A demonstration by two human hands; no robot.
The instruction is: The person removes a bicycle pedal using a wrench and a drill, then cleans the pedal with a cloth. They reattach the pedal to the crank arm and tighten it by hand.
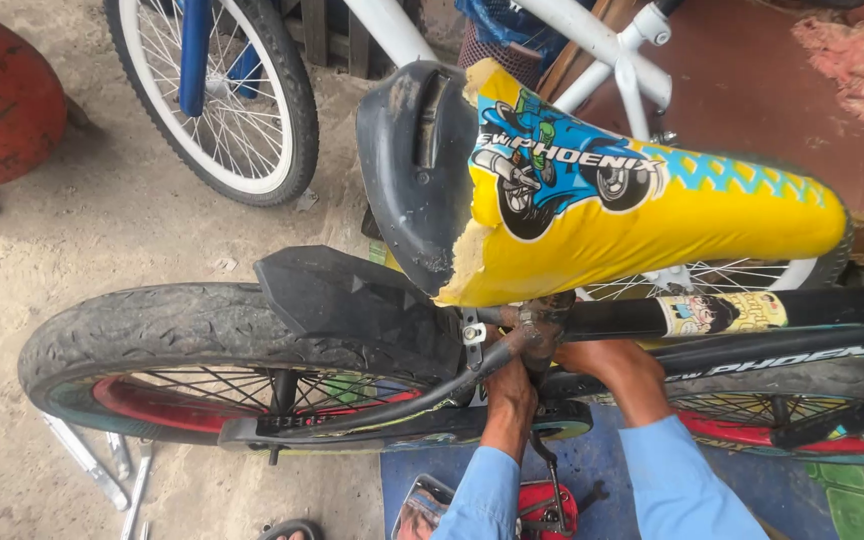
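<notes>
Small bicycle, hands at the frame under the yellow saddle (592, 215).
Left hand (508, 392) grips a black frame tube (432, 392); right hand (620, 368), just beside, closed on the frame below the seat clamp (542, 322).

Yellow seat (642, 215) and rear tyre (182, 320) crowd the frame.

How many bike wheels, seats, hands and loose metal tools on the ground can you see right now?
Wheels: 3 (black-tyred rear wheel, white-rimmed wheel, partly hidden one)
Seats: 1 (yellow seat)
Hands: 2 (left hand, right hand)
Metal tools: about 3
Total: about 9
</notes>
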